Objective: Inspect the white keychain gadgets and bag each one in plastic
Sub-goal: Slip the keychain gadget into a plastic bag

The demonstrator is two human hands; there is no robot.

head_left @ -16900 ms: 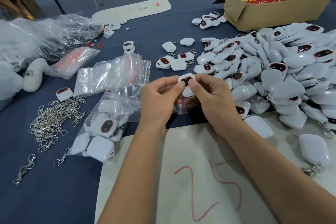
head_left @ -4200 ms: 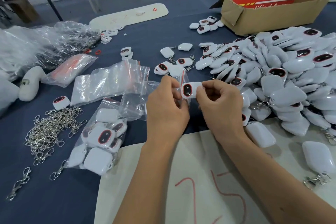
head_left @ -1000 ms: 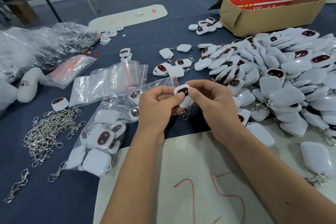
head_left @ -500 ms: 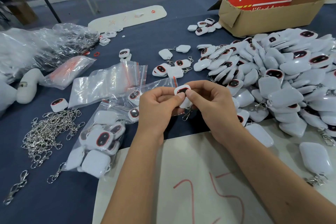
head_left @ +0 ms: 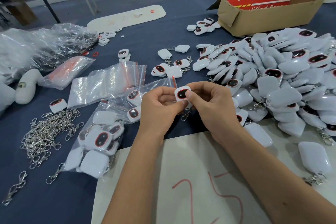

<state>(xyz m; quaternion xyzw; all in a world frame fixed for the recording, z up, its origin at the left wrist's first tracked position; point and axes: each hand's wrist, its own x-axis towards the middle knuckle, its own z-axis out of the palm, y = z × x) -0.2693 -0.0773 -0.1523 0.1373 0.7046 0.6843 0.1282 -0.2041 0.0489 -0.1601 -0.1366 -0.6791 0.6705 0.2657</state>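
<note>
A white keychain gadget with a dark red-rimmed face is held up between both hands above the blue table. My left hand pinches its lower left side, and my right hand pinches its right side with the thumb on the face. Its metal clasp hangs below. A big heap of the same white gadgets lies to the right. Left of my hands lies a plastic bag with bagged gadgets, and a clear bag holding two gadgets sits just behind my left hand.
Empty zip bags lie further left. A pile of loose metal clasps sits at the left. A cardboard box with a red sign stands at the back right. A white board marked 25 lies under my forearms.
Over the last second the gadget has tilted so its face shows more fully to me. Both hands stay in the same spot, still pinching it.
</note>
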